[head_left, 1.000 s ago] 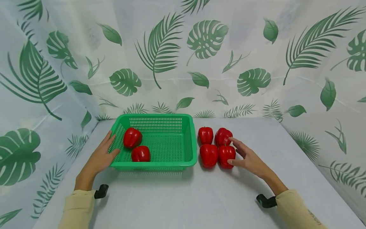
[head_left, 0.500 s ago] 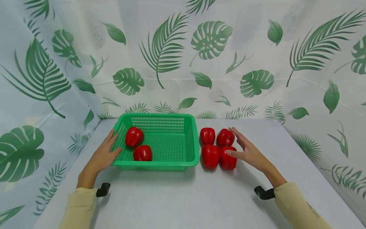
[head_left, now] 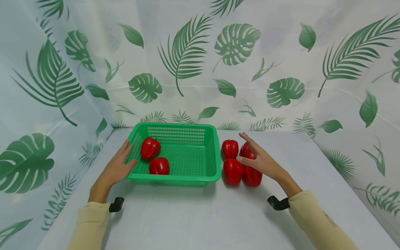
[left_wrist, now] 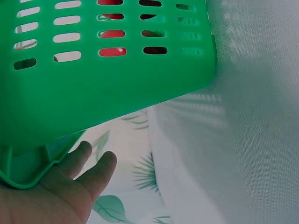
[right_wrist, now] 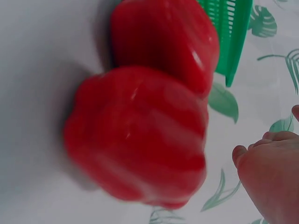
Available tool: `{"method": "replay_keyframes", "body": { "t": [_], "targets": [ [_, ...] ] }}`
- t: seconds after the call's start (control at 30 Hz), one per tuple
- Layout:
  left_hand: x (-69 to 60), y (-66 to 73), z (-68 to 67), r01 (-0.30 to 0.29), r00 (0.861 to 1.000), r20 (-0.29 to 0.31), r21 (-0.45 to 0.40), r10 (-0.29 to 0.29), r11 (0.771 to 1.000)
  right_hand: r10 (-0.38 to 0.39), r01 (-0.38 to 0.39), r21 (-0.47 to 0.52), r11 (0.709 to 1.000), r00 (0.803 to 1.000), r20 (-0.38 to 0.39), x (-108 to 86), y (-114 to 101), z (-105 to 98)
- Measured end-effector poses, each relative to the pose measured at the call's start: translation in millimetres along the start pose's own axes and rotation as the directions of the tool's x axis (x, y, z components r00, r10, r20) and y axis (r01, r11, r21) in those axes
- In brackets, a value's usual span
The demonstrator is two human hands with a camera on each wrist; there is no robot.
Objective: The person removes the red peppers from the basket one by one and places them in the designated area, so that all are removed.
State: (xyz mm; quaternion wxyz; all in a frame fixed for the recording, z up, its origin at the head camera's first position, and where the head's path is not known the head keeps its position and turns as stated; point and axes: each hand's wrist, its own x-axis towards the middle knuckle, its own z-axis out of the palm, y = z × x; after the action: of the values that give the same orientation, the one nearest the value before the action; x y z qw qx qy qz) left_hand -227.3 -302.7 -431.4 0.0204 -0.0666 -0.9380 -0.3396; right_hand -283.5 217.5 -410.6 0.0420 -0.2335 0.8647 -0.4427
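I have the left hand [head_left: 116, 169], fingers loosely extended, touching the left rim of the green basket [head_left: 181, 178]; right hand [head_left: 261, 162] spread, thumb apart, above four red peppers [head_left: 233, 172] bunched on the desk [head_left: 181, 215] beside it; two more peppers [head_left: 150, 148] sit inside, left end

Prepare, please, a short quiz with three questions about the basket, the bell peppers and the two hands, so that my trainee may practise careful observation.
1. Count: how many red bell peppers lie inside the green plastic basket?

2. True or false: the right hand is gripping a bell pepper.

3. Choose one: the left hand is at which part of the basket, as the person sees it?
A. the left end
B. the right end
C. the middle of the far side

Key:
1. Two.
2. False; it hovers over the peppers outside the basket and holds none.
3. A.
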Motion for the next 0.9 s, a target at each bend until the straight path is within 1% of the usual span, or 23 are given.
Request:
{"method": "replay_keyframes", "body": {
  "t": [0.27, 0.47, 0.63, 0.9],
  "targets": [
    [1.7, -1.0, 2.0, -0.010, 1.000, -0.014, -0.007, 0.009, 1.000, -0.062, 0.062, 0.008, 0.998, 0.998, 0.015, 15.6, -13, 6],
    [1.9, 0.4, 1.9, -0.004, 1.000, -0.019, 0.001, 0.004, 1.000, -0.058, 0.058, 0.023, 0.998, 0.998, 0.023, 26.0, -25, 13],
    [2.7, -0.4, 1.3, 0.000, 1.000, -0.016, 0.005, 0.000, 1.000, -0.057, 0.055, 0.069, 0.996, 0.998, 0.027, 37.2, -32, 20],
    [2.3, 0.0, 1.1, 0.004, 1.000, -0.010, 0.002, -0.004, 1.000, -0.064, 0.056, 0.191, 0.980, 0.997, 0.037, 59.2, -43, 38]
  ]
}}
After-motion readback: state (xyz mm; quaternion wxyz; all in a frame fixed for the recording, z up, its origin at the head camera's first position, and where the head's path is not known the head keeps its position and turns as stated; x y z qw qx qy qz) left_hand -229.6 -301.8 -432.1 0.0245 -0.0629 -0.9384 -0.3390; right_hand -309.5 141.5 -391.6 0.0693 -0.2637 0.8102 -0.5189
